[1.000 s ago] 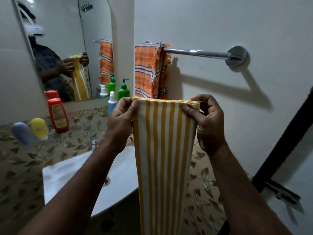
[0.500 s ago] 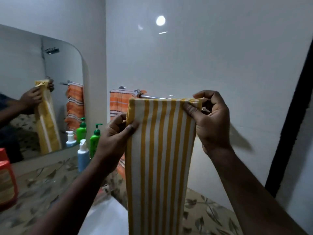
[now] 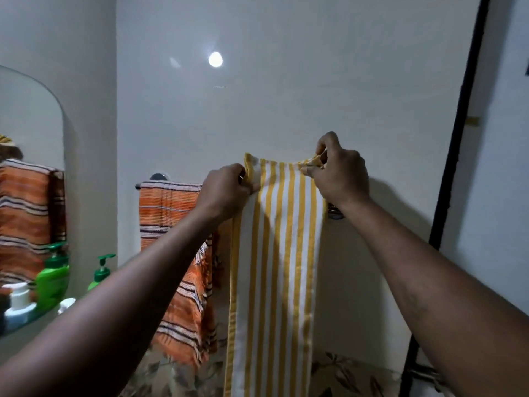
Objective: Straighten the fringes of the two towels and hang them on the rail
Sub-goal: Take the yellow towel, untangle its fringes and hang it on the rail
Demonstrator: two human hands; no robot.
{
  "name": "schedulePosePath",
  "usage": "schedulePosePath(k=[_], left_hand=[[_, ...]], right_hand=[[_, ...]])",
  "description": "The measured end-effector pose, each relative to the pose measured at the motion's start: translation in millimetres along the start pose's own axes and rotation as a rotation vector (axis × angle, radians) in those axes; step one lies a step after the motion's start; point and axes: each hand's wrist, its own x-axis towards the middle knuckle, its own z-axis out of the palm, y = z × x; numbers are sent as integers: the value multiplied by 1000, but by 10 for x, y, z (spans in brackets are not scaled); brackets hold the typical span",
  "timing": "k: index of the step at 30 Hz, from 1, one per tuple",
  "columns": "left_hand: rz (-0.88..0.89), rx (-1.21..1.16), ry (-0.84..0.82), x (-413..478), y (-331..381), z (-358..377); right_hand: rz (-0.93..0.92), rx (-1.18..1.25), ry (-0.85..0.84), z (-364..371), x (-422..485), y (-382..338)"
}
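Note:
A yellow-and-white striped towel [image 3: 274, 267] hangs folded in front of the white wall. My left hand [image 3: 226, 193] grips its top left corner. My right hand [image 3: 337, 176] pinches the bunched top right corner, a little higher. An orange striped towel [image 3: 171, 224] hangs over the left part of the rail [image 3: 138, 185], with its fringe low down beside the yellow towel. Most of the rail is hidden behind the towels and my hands; its right wall mount [image 3: 335, 212] peeks out under my right wrist.
A mirror [image 3: 28, 138] at the left reflects the orange towel. Green pump bottles [image 3: 101, 272] and a white-capped bottle [image 3: 18, 305] stand on the shelf at the lower left. A black door frame [image 3: 455, 167] runs down the right side. Leaf-pattern tiles show at the bottom.
Both hands have lifted the yellow towel up and forward to the rail, and the view has tilted up. The right hand now bunches its corner above the rail.

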Motion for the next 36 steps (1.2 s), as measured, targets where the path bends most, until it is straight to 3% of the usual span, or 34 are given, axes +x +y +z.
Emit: schedulePosePath(k=[2, 9, 11, 14, 15, 17, 19, 21, 25, 29, 34, 36], left_hand=[[-23, -21, -31, 52, -55, 38], [-133, -145, -135, 147, -76, -61], [-149, -143, -134, 152, -62, -53], [-171, -124, -119, 165, -52, -28], [-181, -119, -116, 172, -44, -26], [-195, -98, -107, 185, -26, -30], [-196, -66, -78, 180, -24, -14], [-177, -62, -5, 115, -55, 30], [-101, -360, 161, -321, -187, 192], [-155, -698, 223, -737, -348, 377], [-373, -810, 109, -633, -296, 321], [-351, -729, 112, -527, -235, 238]], right_hand=[[-45, -158, -80, 14, 2, 8], [143, -464, -456, -121, 96, -151], [141, -542, -419, -204, 93, -223], [-1, -345, -147, -288, -63, -302], [-39, -235, -152, -301, -127, -346], [-48, -115, -397, -272, -232, -428], [-60, -215, -663, -191, -296, -442], [-58, -256, -768, -135, -286, -403], [-19, -228, -841, -73, -213, -339], [50, -156, -878, -36, -196, -353], [71, -56, -861, -78, -202, -328], [81, -22, -862, -84, -204, -284]])
